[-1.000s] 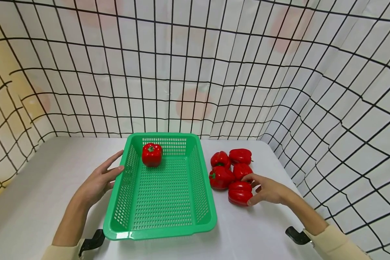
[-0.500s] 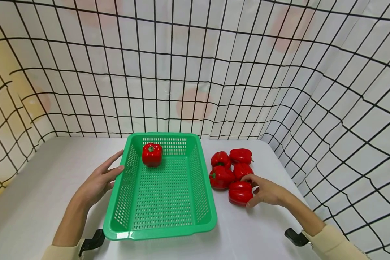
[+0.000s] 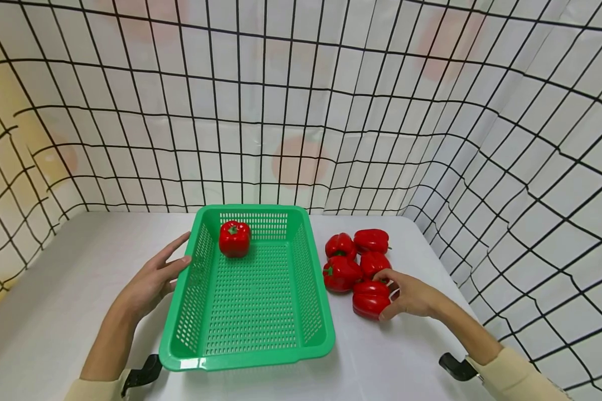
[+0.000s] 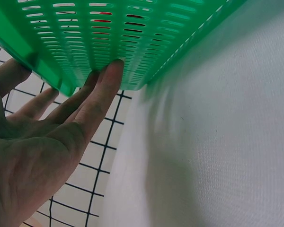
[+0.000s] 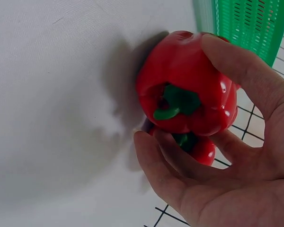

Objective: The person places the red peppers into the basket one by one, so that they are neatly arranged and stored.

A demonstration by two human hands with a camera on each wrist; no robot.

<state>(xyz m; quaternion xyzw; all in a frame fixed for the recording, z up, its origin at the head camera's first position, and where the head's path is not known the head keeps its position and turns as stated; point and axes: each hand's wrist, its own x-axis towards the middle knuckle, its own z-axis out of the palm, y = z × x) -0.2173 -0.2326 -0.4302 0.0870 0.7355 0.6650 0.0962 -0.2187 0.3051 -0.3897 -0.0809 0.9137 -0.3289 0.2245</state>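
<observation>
The right hand (image 3: 411,294) is curling round the nearest red pepper (image 3: 370,298), thumb (image 5: 236,64) over one side and fingers (image 5: 163,170) under the other, so the pepper is sitting in a loose but closing grasp. In the right wrist view its green stem (image 5: 177,101) is facing the camera, and the pepper is lying on the white table (image 3: 396,356) with a second pepper (image 5: 199,146) pressing against it from behind. That held pepper is lying at the near end of a cluster of peppers (image 3: 356,253), just to the right of the green basket (image 3: 251,356) and apart from its right wall. Bare table is lying open in front of the hand and toward the near edge, while the gridded curtain (image 3: 506,223) is closing in on the right side.

The left hand (image 3: 153,278) is resting with straight fingers (image 4: 104,90) flat against the outside of the basket's left wall, under its rim, gripping nothing. Inside the basket one pepper (image 3: 234,238) is standing in the far left corner, leaving most of the perforated floor free. Wide table is stretching away to the left of that hand.
</observation>
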